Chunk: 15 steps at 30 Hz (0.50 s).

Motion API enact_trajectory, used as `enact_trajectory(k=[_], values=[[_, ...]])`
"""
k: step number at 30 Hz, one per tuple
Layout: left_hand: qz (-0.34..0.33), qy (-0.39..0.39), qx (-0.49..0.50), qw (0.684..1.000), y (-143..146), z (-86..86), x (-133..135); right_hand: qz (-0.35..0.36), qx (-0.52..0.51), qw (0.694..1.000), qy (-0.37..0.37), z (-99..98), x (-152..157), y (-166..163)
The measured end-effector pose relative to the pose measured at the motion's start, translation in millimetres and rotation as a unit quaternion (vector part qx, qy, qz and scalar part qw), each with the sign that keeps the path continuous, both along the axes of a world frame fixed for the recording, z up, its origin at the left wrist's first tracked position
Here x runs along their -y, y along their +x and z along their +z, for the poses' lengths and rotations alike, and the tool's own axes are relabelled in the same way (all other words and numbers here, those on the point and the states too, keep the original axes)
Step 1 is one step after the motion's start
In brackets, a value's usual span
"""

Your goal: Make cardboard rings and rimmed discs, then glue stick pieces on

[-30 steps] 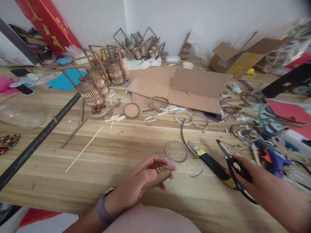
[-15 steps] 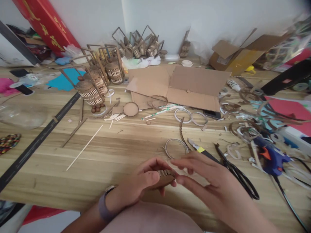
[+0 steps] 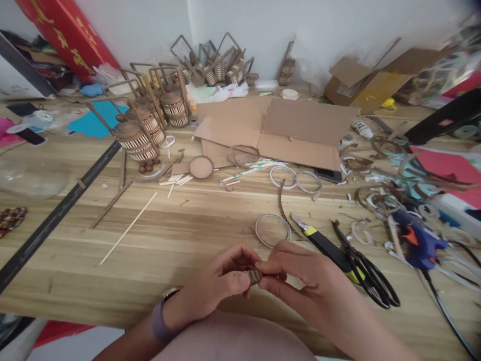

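Note:
Between my hands, near the table's front edge, is a small round cardboard piece (image 3: 255, 276) with a corrugated strip on its rim; most of it is hidden by fingers. My left hand (image 3: 227, 278) is closed around it, thumb on the rim. The fingertips of my right hand (image 3: 300, 276) pinch its right end. Just beyond lie a tape ring (image 3: 273, 230) and a corrugated strip (image 3: 281, 203). A yellow-black utility knife (image 3: 326, 248) and black-handled scissors (image 3: 370, 278) rest beside my right hand.
A blue glue gun (image 3: 423, 245) with its cable lies at right among paper scraps. Cardboard sheets (image 3: 304, 123) are at the back centre. Small woven baskets (image 3: 135, 140) stand at left. A corrugated-edged disc (image 3: 201, 167), short sticks (image 3: 178, 179) and a long stick (image 3: 128, 229) lie mid-table.
My right hand has moved left and its fingertips have closed on the cardboard piece's edge. The piece has turned and is more covered. More of the utility knife shows.

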<state>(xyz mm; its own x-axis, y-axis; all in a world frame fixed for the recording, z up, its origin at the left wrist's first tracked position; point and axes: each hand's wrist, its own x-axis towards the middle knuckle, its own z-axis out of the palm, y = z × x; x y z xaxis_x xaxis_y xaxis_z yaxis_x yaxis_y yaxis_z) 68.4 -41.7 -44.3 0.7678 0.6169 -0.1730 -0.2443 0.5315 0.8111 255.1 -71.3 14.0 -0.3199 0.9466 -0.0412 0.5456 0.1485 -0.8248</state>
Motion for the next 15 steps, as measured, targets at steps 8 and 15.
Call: enact_trajectory(k=[8, 15], values=[[0.013, -0.002, -0.009, 1.0, 1, 0.5, 1, 0.054, 0.049, 0.997, -0.016, 7.7, -10, -3], [0.067, -0.148, 0.025, 0.986, 7, -2.8, -1, -0.058, 0.0, 0.998, -0.02, -4.3, -10, -6]])
